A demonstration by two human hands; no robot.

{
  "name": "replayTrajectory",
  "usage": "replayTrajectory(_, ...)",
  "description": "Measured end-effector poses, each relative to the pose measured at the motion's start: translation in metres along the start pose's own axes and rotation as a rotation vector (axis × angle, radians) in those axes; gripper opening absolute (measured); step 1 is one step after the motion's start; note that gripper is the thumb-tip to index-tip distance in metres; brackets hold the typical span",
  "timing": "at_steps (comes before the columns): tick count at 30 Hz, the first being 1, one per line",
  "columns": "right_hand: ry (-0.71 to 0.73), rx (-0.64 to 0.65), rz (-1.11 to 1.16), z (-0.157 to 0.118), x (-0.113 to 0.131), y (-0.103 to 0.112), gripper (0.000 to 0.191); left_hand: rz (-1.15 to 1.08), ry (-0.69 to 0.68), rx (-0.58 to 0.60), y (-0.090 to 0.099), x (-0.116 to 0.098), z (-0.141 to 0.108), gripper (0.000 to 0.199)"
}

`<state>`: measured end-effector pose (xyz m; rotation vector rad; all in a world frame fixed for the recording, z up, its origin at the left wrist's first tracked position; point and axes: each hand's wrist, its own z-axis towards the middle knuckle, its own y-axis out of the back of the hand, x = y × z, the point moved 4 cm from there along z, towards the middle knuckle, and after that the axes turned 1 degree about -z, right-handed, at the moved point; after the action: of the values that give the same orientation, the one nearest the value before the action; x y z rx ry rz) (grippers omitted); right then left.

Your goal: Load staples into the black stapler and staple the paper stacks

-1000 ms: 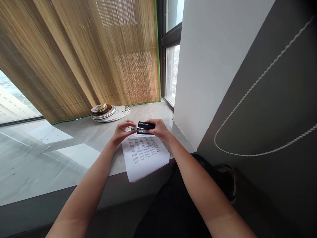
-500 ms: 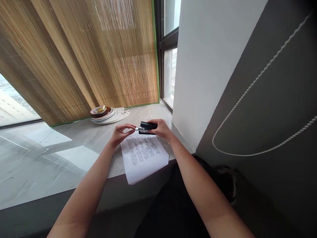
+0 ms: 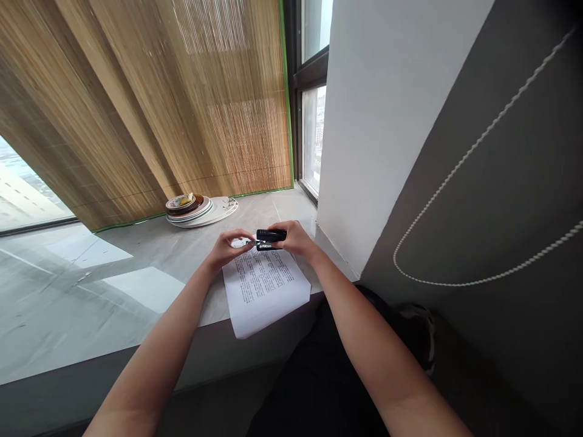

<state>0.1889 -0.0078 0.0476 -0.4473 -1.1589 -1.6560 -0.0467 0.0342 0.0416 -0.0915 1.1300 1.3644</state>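
Observation:
My right hand [image 3: 295,237] is closed round the back of a black stapler [image 3: 271,235], held over the far end of a printed sheet of paper [image 3: 266,297]. A dark gap shows between the stapler's upper and lower arms. Thumb and fingertips of my left hand [image 3: 232,246] pinch together right at the stapler's front end. Between them is a small silver metal piece, too small to make out well; I cannot tell whether it is part of the stapler. The paper lies on the grey marble-look sill, its near edge hanging over the front.
A stack of plates [image 3: 191,212] stands at the back by the bamboo blind [image 3: 182,109]. To the right rises a white wall [image 3: 373,121] beside the window frame. A beaded cord [image 3: 437,283] hangs in a loop at the right.
My left fingertips have moved slightly right, closer to the stapler's front, and less of the silver piece shows. The stapler sits slightly lower and more level.

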Motion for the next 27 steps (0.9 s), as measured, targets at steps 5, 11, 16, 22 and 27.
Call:
replayTrajectory(5, 0.024, 0.033, -0.011, -0.001, 0.000, -0.005, 0.039, -0.015, -0.042, 0.045, -0.007, -0.005, 0.002, 0.020)
replayTrajectory(11, 0.014, 0.006, -0.009, 0.000, -0.002, -0.005, 0.039, -0.154, -0.009, -0.085, -0.006, -0.004, 0.004, 0.022)
replayTrajectory(16, -0.022, -0.007, -0.021, 0.000, -0.001, -0.004, 0.038, -0.210, 0.062, -0.286, 0.005, 0.004, 0.004, 0.026)
replayTrajectory(22, -0.045, -0.041, -0.012, 0.001, -0.001, 0.001, 0.037, -0.203, 0.127, -0.237, 0.003, 0.013, 0.003, 0.033)
replayTrajectory(27, -0.032, -0.041, -0.013, 0.000, 0.000, 0.002, 0.036, -0.223, 0.107, -0.195, -0.002, 0.010, 0.004, 0.030)
